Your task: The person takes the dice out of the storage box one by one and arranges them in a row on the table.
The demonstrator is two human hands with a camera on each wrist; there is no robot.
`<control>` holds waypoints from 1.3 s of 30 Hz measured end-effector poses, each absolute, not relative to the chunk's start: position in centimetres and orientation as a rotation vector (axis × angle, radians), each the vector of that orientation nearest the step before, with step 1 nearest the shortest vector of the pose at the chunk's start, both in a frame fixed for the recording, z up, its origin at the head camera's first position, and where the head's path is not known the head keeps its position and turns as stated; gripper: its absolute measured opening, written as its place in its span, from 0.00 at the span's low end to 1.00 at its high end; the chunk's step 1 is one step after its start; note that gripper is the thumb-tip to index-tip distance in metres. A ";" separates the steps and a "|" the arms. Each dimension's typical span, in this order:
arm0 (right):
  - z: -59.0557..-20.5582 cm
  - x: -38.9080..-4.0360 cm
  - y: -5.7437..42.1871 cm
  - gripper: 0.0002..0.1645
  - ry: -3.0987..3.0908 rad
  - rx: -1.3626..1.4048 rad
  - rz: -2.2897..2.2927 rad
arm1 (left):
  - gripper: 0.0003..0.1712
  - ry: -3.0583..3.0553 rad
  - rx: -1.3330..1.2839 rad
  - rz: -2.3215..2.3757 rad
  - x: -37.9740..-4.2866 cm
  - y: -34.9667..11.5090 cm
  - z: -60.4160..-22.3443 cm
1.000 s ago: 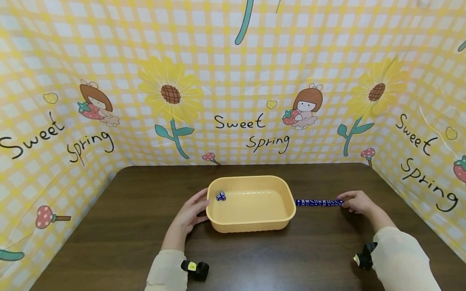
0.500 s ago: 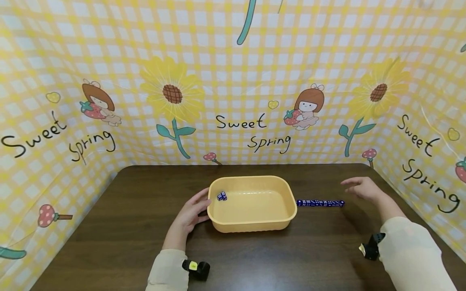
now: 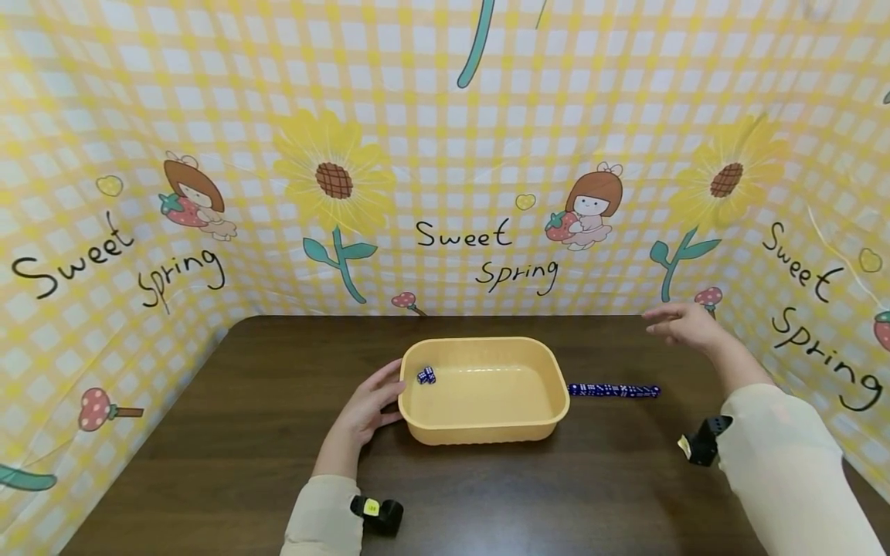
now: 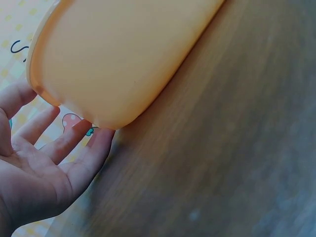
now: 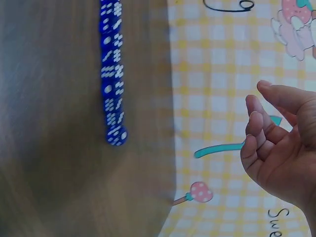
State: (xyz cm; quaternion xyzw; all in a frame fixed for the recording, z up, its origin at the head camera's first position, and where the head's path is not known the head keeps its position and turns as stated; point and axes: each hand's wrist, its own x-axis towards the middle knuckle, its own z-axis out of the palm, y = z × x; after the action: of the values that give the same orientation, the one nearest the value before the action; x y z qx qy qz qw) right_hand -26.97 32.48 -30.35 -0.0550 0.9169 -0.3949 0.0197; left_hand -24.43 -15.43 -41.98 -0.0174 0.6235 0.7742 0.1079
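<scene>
A yellow plastic tub (image 3: 487, 427) stands mid-table in the head view. Inside, toward its left end, lies a small cluster of blue dice (image 3: 427, 376) with white pips. My left hand (image 3: 368, 405) has its fingers spread against the tub's left end; in the left wrist view its fingertips touch the outer wall. From the tub's right side runs a straight row of blue dice (image 3: 615, 391), seen end-on at one rounded tip in the right wrist view. Beyond that row, my right hand (image 3: 688, 326) is raised near the table's back edge, holding nothing, fingers loosely bent.
The dark wooden table (image 3: 487, 494) has rounded back corners. A yellow checked cloth (image 3: 459, 154) printed with sunflowers hangs behind it and along both sides. A black wrist camera (image 3: 378, 515) sits at the left sleeve, and another camera (image 3: 704, 442) at the right one.
My right hand has let go of the right end of the dice row and moved up and back, away from it. The left hand stays at the tub, and the row lies as before.
</scene>
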 end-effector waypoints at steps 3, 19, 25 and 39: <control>-29.7 -27.2 31.9 0.24 2.852 -0.181 -1.208 | 0.29 1.837 -0.045 2.282 -24.4 -15.4 -42.0; -27.8 -28.8 28.1 0.26 2.835 -0.232 -1.293 | 0.28 1.865 -0.028 2.259 -24.4 -15.5 -41.9; -27.4 -29.4 25.9 0.25 2.838 -0.290 -1.301 | 0.28 1.869 -0.015 2.252 -24.4 -15.6 -41.9; -29.3 -31.5 20.0 0.20 2.676 -0.432 -1.456 | 0.29 1.866 -0.020 2.266 -24.3 -15.5 -41.9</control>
State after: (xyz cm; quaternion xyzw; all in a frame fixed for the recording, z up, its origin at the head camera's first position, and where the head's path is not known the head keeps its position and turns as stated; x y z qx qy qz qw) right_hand -31.46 20.01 -29.34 -0.1403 0.8692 -0.4730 0.0321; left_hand -24.26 -15.53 -41.87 -0.0068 0.6322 0.7679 0.1027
